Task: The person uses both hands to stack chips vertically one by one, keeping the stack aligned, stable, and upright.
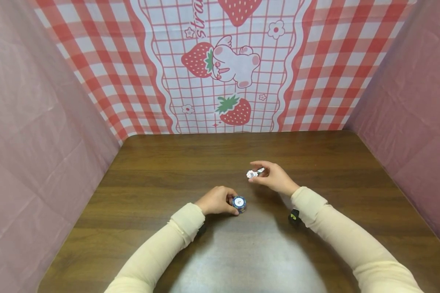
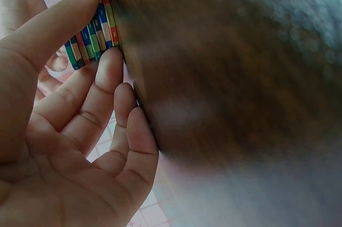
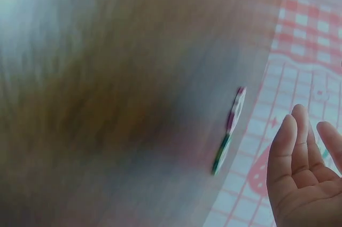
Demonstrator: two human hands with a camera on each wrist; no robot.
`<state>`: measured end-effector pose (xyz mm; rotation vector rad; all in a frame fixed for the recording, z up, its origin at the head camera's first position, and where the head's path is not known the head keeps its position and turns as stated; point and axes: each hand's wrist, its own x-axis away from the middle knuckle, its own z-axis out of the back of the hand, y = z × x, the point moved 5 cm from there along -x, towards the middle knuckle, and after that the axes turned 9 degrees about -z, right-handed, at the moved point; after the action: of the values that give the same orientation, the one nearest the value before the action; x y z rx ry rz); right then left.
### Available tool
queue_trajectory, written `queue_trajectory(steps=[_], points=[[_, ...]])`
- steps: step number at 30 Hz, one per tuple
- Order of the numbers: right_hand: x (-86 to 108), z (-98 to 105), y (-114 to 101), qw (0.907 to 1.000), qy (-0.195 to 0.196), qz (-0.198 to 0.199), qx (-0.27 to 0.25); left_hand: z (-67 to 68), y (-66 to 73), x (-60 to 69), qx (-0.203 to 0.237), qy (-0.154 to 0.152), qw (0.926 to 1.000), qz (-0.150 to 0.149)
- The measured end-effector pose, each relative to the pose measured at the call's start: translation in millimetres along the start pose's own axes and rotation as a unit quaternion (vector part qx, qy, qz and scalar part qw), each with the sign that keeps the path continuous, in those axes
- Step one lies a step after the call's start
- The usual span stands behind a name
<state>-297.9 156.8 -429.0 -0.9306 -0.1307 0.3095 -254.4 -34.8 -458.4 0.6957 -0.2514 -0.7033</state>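
My left hand [image 1: 215,200] pinches a short stack of poker chips [image 1: 239,202] between thumb and fingers. The top chip is blue with a white centre; in the left wrist view the stacked chips [image 2: 92,37] show blue, green, red and yellow edges, and the stack stands on the table. Farther back and to the right, two more poker chips [image 1: 252,174] lie flat side by side, one with a purplish edge [image 3: 235,110] and one with a green edge [image 3: 220,155]. My right hand [image 1: 276,179] hovers around them, fingers apart, and in the right wrist view it holds nothing.
A brown wooden table [image 1: 139,195] lies under both hands. Behind it hangs a red-and-white checked cloth [image 1: 322,81] with strawberries, and pinkish cloths [image 1: 40,142] hang at both sides. A dark wrist camera [image 1: 294,215] sits under the right sleeve.
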Motion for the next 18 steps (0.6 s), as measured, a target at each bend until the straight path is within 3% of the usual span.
queue_trajectory(steps=[8,18], points=[[-12.9,16.4,19.6,0.9990,0.025,-0.033,0.013,0.1,-0.7,-1.1,-0.004,0.001,1.0000,-0.002],[-28.8,22.7,43.0,0.9962,-0.003,-0.087,-0.010,0.3,0.3,-0.3,-0.009,0.002,1.0000,0.000]])
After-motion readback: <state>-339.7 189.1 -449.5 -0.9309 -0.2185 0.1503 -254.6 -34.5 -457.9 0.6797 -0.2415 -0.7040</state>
